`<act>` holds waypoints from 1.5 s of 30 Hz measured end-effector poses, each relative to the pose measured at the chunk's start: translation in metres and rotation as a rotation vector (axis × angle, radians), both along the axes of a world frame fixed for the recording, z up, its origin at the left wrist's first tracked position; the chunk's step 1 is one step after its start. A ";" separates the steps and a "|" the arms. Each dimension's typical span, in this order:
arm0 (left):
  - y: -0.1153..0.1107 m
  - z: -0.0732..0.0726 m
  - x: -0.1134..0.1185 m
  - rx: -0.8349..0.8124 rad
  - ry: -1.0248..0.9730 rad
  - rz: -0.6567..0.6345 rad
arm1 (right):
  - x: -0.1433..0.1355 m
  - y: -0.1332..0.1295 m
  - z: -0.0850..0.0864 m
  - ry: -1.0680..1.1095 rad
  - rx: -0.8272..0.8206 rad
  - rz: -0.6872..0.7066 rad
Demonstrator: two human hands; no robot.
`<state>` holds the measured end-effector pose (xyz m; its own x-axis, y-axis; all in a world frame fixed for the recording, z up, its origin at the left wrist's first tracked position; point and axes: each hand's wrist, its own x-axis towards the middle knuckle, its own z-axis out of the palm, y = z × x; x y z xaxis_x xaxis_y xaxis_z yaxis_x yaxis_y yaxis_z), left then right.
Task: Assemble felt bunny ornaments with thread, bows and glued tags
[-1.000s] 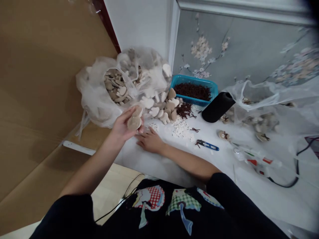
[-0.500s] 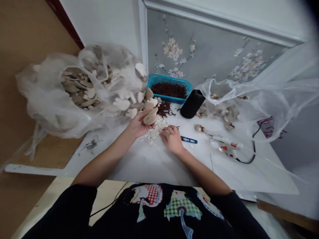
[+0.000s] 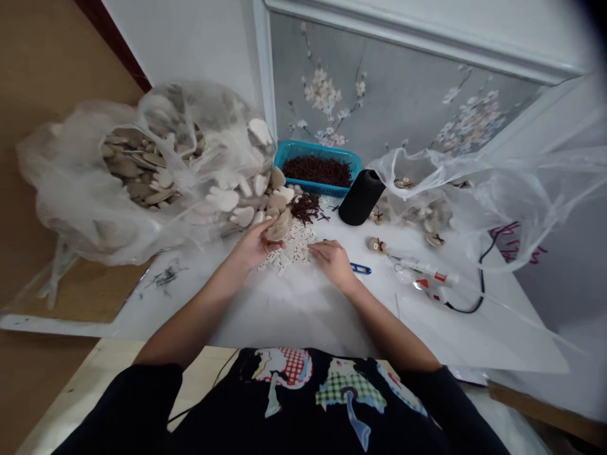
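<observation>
My left hand (image 3: 253,246) grasps a beige fabric piece (image 3: 281,228), set back from the near edge of the desk (image 3: 289,322). My right hand (image 3: 334,261) reaches the small white tags (image 3: 296,248); whether it pinches one, I cannot tell.

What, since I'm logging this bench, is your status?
Left hand holding a beige piece. Right hand at scattered white bits, grip unclear. Blue tool beside right hand, partly covered.

Bits (image 3: 300,243) before basket (image 3: 327,189), cylinder (image 3: 361,199) — right
</observation>
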<state>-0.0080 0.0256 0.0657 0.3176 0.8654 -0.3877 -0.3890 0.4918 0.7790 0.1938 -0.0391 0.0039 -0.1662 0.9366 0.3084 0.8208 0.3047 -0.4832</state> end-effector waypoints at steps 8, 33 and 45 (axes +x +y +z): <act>-0.001 -0.017 0.010 -0.102 0.078 -0.042 | 0.037 -0.054 -0.018 -0.082 0.114 0.202; -0.013 -0.028 0.013 0.154 0.357 -0.177 | 0.024 -0.026 0.010 -0.007 -0.015 0.021; -0.029 -0.020 0.020 0.319 0.493 -0.259 | -0.002 -0.042 0.046 -0.017 0.065 0.061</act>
